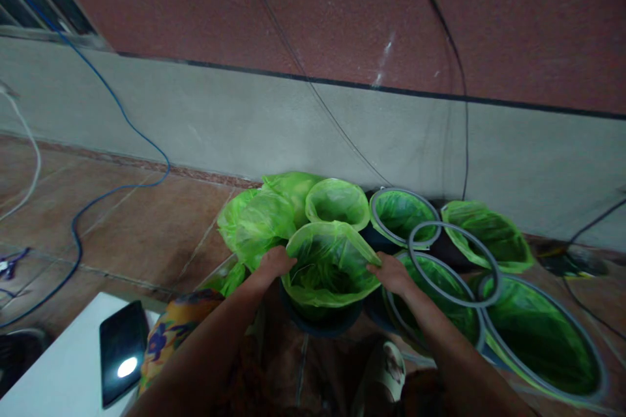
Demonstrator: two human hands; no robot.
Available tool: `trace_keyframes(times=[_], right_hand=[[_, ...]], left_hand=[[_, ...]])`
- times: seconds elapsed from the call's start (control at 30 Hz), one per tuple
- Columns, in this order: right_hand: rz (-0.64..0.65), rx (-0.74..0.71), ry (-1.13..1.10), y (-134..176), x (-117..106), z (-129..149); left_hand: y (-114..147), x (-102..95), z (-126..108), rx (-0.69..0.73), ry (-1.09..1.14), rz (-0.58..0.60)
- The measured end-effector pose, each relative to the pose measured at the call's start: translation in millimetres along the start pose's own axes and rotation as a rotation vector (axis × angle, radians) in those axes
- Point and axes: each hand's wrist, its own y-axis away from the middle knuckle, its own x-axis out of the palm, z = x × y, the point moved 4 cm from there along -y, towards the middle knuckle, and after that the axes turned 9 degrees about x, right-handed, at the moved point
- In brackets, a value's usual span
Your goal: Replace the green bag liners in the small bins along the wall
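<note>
A green plastic bag point(332, 267) hangs inside a dark bin point(323, 320) in front of me, its mouth spread wide. My left hand point(278, 262) grips the bag's rim on the left side, fingers closed. On the opposite side my right hand point(391, 272) pinches the same rim. The bag's front edge stands a little above the bin's rim. Close beyond my right hand, a loose grey ring point(415, 234) rests across neighbouring lined bins.
Several bins lined with green bags, including a large ringed one point(548, 339), stand to the right and behind. Bunched green bags point(267, 215) lie at the left by the wall. A phone point(122, 355) lies on a white surface point(73, 352). A blue cable point(78, 234) crosses the tiled floor.
</note>
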Motion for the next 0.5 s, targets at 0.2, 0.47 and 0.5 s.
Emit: trace_keyframes(times=[0.2,0.47,0.5], right_hand=[[0.130,-0.066,-0.042,8,-3,9],[0.765,-0.272,-0.517,50,10,23],[0.800,-0.302,-0.532,54,10,24]], left_hand=[[-3,-6.2,0,-0.010,-0.130,-0.025],[-6,-17.4,-6,0.010,-0.126,-0.202],[-6,-18.7,-7,0.009,-0.112,-0.220]])
